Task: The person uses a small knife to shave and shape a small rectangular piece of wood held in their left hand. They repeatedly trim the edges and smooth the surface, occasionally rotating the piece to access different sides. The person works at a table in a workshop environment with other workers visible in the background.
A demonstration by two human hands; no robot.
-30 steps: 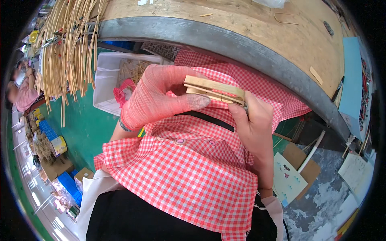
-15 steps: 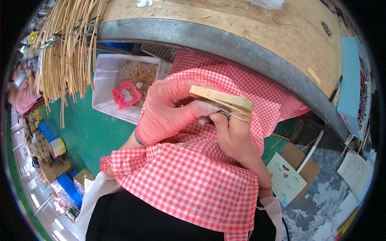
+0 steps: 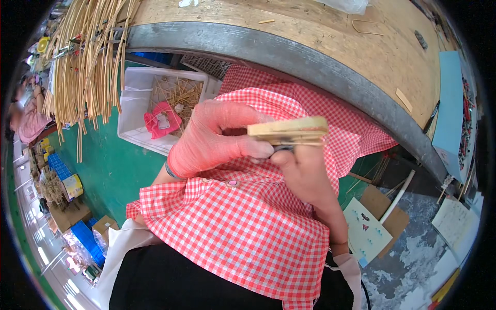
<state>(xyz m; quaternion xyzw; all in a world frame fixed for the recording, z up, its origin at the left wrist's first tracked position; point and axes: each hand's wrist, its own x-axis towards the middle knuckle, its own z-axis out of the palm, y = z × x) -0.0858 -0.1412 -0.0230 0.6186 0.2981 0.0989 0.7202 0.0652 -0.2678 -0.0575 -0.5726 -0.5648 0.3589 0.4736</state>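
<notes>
1. In the head view, the left hand [image 3: 214, 135] wears a pinkish-red glove. Its thumb and fingers are closed around the left end of a pale wooden piece [image 3: 289, 130].
2. The right hand [image 3: 306, 178] is bare. It grips the right end of the same wooden piece from below; part of its fingers is hidden behind the wood.
3. The two hands are close together, both clamped on this piece, and the thumbs are near each other. A small dark object [image 3: 282, 148] is between them, but it is blurred and I cannot tell what it is.
4. The wooden piece is in front of the person's body, above a red-and-white checked apron [image 3: 227, 232]. It looks layered, and its right end is rounded.
5. Beyond the hands there is a workbench [image 3: 330, 39] with a grey edge. On its right side lie a flat wood chip [image 3: 404, 101] and a light blue box [image 3: 446, 113].
6. To the left of the left hand, a white bin [image 3: 136, 135] holds thin sticks [image 3: 188, 95] and a pink bag [image 3: 161, 120].
7. At the upper left, many long strips [image 3: 85, 82] hang down beside the bench.
</notes>
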